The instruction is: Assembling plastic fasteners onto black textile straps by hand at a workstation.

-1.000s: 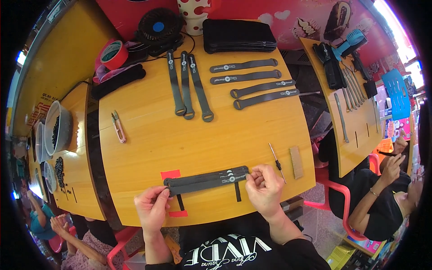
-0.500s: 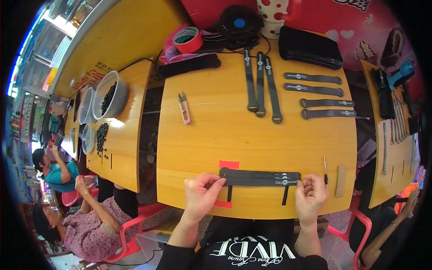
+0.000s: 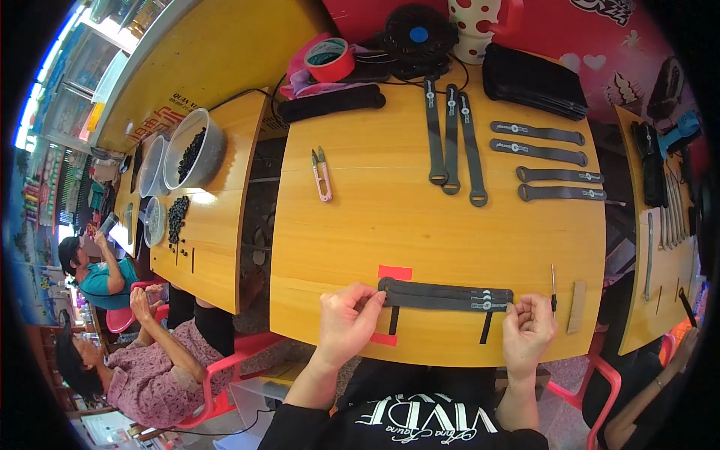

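Observation:
Near the front edge of the table lie several dark grey cable straps (image 3: pixel 442 297), overlapping lengthwise in a flat stack with white print at their right ends. Thumb and fingers of my left hand (image 3: pixel 349 319) pinch the left end of the nearest strap. At its other end my right hand (image 3: pixel 527 330) is closed, fingertips on the strap's corner. Under the stack two short black strips (image 3: pixel 486 328) stick out toward me. Pieces of red tape (image 3: pixel 395 271) mark the table by the left end.
Loose straps (image 3: pixel 469 150) lie farther back, beside a black stack (image 3: pixel 534 81). Pink thread snips (image 3: pixel 322 176), a thin pointed tool (image 3: pixel 553 289) and a tan strip (image 3: pixel 576 307) rest on the table. A fan (image 3: pixel 418 37) and red tape roll (image 3: pixel 330 60) stand behind. Co-workers sit on both sides.
The whole scene has shifted slightly to the right in the picture. My hands keep their hold at the strap's two ends, and the stack looks unmoved on the table.

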Demonstrator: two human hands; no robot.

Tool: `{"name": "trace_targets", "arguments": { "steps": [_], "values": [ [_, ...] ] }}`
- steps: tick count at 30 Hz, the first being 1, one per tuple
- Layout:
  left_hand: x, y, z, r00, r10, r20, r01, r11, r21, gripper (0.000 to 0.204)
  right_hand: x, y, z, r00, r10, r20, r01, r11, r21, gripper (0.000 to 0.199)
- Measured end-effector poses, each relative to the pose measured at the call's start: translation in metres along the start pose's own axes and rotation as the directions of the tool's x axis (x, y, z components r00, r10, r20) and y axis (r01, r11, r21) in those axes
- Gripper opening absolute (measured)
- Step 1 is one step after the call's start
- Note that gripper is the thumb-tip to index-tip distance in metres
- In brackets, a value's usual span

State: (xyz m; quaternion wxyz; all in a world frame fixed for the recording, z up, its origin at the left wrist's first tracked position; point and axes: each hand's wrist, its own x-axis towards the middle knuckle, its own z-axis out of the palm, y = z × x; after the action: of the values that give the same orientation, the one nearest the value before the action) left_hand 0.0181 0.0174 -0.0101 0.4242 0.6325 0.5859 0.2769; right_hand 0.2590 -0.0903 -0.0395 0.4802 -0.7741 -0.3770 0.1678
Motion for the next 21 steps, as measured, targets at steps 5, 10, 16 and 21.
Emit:
{"name": "trace_targets", "arguments": {
  "steps": [5, 10, 16, 21],
  "values": [
    [0.0009, 0.0035, 0.0023, 0.998, 0.057, -0.019, -0.056, 0.998, 0.042, 0.01, 0.0006, 0.0003, 0.0008, 0.999, -0.034, -0.002, 0.034, 0.999, 0.006, 0.024],
    [0.0015, 0.0045, 0.0027, 0.996, 0.082, -0.027, -0.08, 0.994, 0.079, 0.011, -0.0006, 0.0022, 0.0006, 1.0, -0.01, -0.008, 0.01, 1.0, 0.008, 0.025],
    [0.0024, 0.0029, 0.0031, 0.994, 0.107, -0.029, -0.102, 0.985, 0.139, 0.015, -0.001, 0.0018, 0.0006, 1.0, -0.013, -0.02, 0.013, 1.0, 0.008, 0.026],
    [0.0029, 0.0038, 0.004, 0.994, 0.101, -0.033, -0.095, 0.985, 0.147, 0.017, -0.0009, 0.0007, 0.0004, 1.0, -0.018, 0.006, 0.018, 1.0, 0.012, 0.024]
  ]
}}
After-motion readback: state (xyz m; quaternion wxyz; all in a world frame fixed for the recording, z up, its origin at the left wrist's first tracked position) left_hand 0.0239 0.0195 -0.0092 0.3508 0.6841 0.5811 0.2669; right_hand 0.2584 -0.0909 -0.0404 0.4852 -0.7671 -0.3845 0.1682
